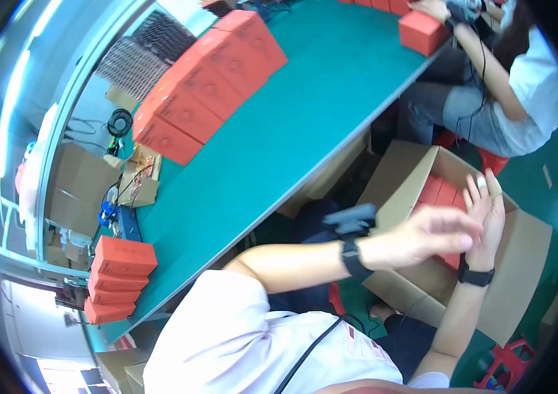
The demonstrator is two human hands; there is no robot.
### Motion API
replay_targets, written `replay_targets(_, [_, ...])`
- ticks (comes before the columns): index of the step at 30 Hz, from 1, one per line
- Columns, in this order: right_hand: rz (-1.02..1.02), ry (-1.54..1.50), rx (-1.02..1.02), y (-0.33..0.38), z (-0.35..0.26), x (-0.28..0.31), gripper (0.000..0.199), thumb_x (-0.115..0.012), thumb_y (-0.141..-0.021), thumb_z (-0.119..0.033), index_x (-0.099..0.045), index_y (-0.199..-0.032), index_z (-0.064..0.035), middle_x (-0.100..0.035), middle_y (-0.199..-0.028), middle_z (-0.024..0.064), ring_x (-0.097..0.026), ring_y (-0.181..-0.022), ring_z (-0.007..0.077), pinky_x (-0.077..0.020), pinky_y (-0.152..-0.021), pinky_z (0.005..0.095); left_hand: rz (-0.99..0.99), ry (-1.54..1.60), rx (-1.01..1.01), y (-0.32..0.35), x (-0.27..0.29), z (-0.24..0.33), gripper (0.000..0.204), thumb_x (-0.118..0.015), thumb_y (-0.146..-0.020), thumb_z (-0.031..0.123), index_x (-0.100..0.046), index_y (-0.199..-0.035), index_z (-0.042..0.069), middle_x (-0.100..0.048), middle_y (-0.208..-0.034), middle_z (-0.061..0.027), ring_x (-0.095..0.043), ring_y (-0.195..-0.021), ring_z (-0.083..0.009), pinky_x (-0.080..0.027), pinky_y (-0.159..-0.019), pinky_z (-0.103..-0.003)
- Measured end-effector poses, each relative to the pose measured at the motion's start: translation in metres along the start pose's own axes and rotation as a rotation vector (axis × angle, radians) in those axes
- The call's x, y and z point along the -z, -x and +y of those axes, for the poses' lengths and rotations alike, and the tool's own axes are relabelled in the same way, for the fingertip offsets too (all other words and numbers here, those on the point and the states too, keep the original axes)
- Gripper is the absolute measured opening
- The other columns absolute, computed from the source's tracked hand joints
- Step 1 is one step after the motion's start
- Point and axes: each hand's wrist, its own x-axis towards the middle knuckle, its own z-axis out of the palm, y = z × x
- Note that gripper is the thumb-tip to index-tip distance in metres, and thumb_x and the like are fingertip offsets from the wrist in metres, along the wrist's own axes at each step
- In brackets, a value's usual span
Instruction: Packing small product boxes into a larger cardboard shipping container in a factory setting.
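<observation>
Both my hands are over an open cardboard box (400, 289) on the right, which has several red-orange boxes (438, 190) inside. My left hand (431, 235) reaches in from the left, somewhat blurred, with its fingers loosely bent and the thumb apart. Its fingertips overlap my right hand in the picture; I cannot tell whether they touch. My right hand (487, 213) is raised over the box's right side, its fingers stretched out. Nothing shows in either hand. Part of the box's contents is hidden behind my hands.
On the green table (259, 138) stand a row of red-orange boxes (207, 85) and a smaller stack (120, 279). Another person (509, 98) sits at the far right, a hand on a red-orange box (422, 33). A red stool (510, 361) is at lower right.
</observation>
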Motion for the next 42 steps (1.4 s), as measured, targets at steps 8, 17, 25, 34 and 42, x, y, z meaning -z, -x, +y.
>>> replay_targets(8, [-0.611,0.164,-0.032,0.049,-0.069,-0.200,0.060,-0.056,-0.095,-0.027,-0.039,-0.140,0.0082,-0.034,-0.150,0.0196,-0.039,-0.135,0.0373,-0.0262,-0.113,0.0453,0.579,-0.627,-0.784,0.157,0.038,0.226,0.028,-0.059,-0.095,0.015,-0.060,-0.117,-0.002,-0.065,-0.110,-0.0091,-0.063,-0.100,-0.0155,-0.049,-0.089,-0.028])
replay_targets(17, [-0.808,0.939,0.650,-0.158,0.037,-0.354,0.056,-0.069,-0.085,-0.037,-0.055,-0.136,-0.0182,-0.050,-0.143,0.0028,-0.041,-0.134,0.0215,-0.0366,-0.106,0.0422,1.410,-0.162,-0.597,0.355,0.204,0.253,0.065,-0.057,-0.088,0.060,-0.055,-0.118,0.002,-0.059,-0.097,-0.0054,-0.052,-0.083,-0.0192,-0.042,-0.076,-0.031])
replay_targets(25, [-0.254,0.663,-0.117,-0.227,0.159,-0.449,0.087,-0.077,-0.073,-0.053,-0.053,-0.128,0.0100,-0.052,-0.138,0.0191,-0.049,-0.129,0.0266,-0.0385,-0.106,0.0381,1.247,-0.059,-0.260,0.358,0.199,0.247,0.115,-0.044,-0.074,0.088,-0.037,-0.140,-0.006,-0.039,-0.141,-0.0236,-0.033,-0.130,-0.0373,-0.029,-0.107,-0.047])
replay_targets(34, [-0.454,0.515,-0.050,-0.217,0.154,-0.412,0.072,-0.080,-0.068,-0.046,-0.064,-0.115,0.0067,-0.063,-0.122,0.0195,-0.060,-0.114,0.0282,-0.0461,-0.096,0.0353,1.479,-0.472,-0.188,0.309,0.190,0.241,0.084,-0.053,-0.086,0.069,-0.040,-0.142,0.007,-0.050,-0.136,-0.0117,-0.048,-0.124,-0.0276,-0.037,-0.104,-0.044])
replay_targets(42, [-0.313,0.580,0.065,-0.157,0.090,-0.301,0.074,-0.079,-0.071,-0.046,-0.061,-0.116,0.0104,-0.065,-0.115,0.0183,-0.063,-0.104,0.0223,-0.0491,-0.088,0.0373,1.302,-0.466,-0.089,0.305,0.159,0.210,0.072,-0.054,-0.086,0.058,-0.048,-0.134,0.005,-0.056,-0.130,-0.0134,-0.054,-0.118,-0.0269,-0.039,-0.100,-0.041])
